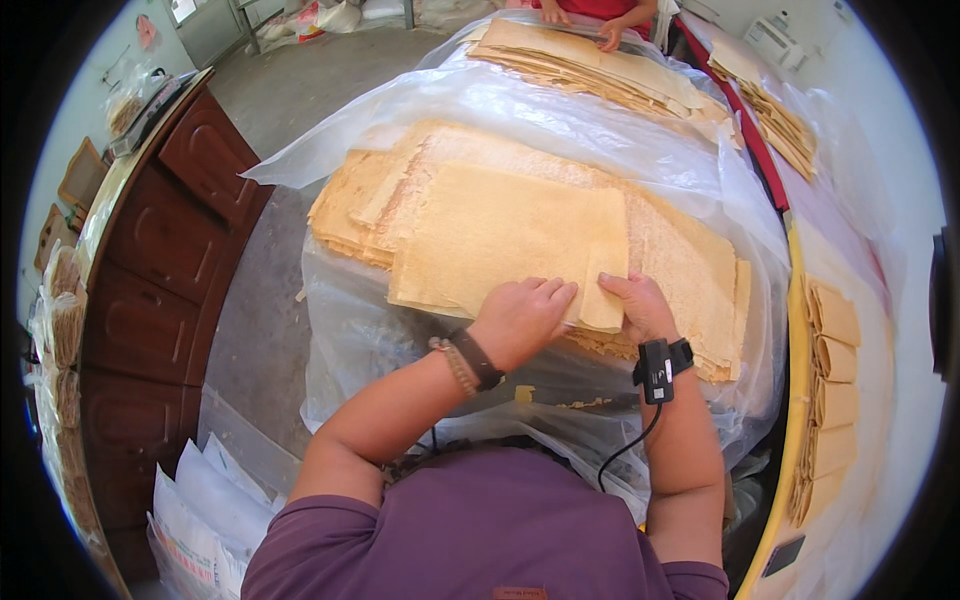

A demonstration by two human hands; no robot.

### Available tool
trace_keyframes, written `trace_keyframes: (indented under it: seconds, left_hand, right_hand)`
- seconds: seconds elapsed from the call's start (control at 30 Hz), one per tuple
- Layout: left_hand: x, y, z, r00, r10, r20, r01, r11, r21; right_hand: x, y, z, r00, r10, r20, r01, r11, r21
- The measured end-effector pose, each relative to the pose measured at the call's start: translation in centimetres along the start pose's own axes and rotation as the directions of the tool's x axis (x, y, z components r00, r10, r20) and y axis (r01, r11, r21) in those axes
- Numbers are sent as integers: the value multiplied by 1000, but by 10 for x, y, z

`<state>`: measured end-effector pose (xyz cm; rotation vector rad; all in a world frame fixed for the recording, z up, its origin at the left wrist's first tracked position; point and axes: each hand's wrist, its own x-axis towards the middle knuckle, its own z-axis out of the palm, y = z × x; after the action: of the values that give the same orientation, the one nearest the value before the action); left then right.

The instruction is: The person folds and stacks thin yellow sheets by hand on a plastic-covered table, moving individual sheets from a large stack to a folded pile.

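Observation:
A folded, thin yellow pancake-like sheet [517,232] lies on top of a stack of larger sheets [675,255] in front of me. My left hand [525,315] is at its near edge, fingers over the top and the thumb hidden. My right hand [641,304] pinches its near right side, thumb on top and the other fingers mostly out of sight beneath. Between the two hands runs a narrow folded strip [602,300] at the sheet's right end. The stack's edges are ragged, and clear plastic sheeting [360,330] is spread under it.
Across the table, another person's hands [611,34] rest at a second stack [585,64]. To the right, folded sheets [832,390] line a yellow-edged surface [796,300] with a phone [783,556]. Brown cabinets [154,292] stand left, white sacks [214,499] below them.

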<state>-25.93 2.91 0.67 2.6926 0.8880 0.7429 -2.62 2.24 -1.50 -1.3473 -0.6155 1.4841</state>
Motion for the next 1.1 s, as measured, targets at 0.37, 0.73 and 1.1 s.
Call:
trace_keyframes:
  seconds: [0.37,0.73,1.1]
  left_hand:
    - [-115,-135,-28,449,-893,-18,796,409,-446]
    - [-76,-7,-5,504,-571,648,627,-275,-729]
    - [-36,-73,-82,993,113,25,-113,994,-6]
  right_hand:
    - [5,-48,50,629,-704,329,459,-6,-889]
    - [-62,52,67,483,-636,601,655,-193,-730]
    - [-69,3,-46,653,-599,464,709,268,-652]
